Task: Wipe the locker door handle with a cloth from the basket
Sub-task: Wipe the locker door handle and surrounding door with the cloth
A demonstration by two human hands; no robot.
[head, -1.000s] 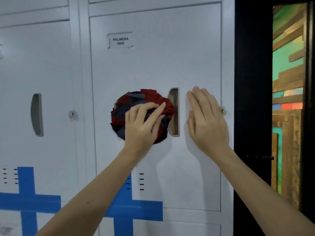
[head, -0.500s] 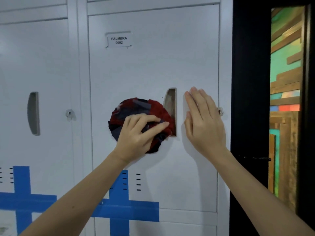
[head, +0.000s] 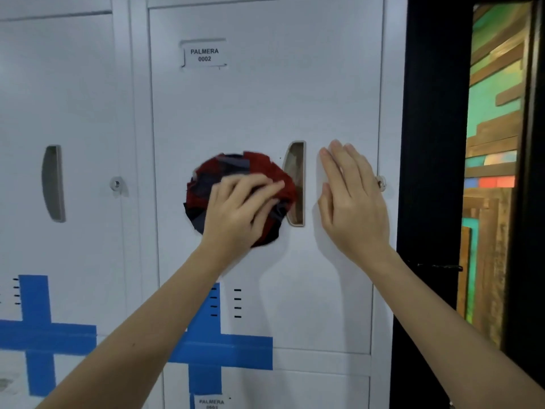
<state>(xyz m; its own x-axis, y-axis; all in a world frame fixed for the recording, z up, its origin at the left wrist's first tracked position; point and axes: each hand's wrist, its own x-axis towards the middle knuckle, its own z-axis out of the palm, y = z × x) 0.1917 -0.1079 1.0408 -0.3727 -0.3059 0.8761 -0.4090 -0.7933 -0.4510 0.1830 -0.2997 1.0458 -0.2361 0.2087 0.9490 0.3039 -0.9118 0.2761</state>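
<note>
cloth (head: pixel 236 184): red/navy, bunched, pressed on locker door (head: pixel 265 107) by L hand (head: pixel 236 211), fingers spread over it | edge laps handle (head: pixel 296 184) recess | R hand (head: pixel 351 199): flat, empty, bracing door beside handle | status: wipe underway, upper recess prob. left

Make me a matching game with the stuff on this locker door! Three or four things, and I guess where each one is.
Things:
1. cloth
2. right hand
3. name label
4. blue tape cross

Places:
A. near the top of the door
B. flat on the door, right of the handle
C. low on the door
D. under the left hand, left of the handle

Pairs: 1-D, 2-B, 3-A, 4-C
</note>
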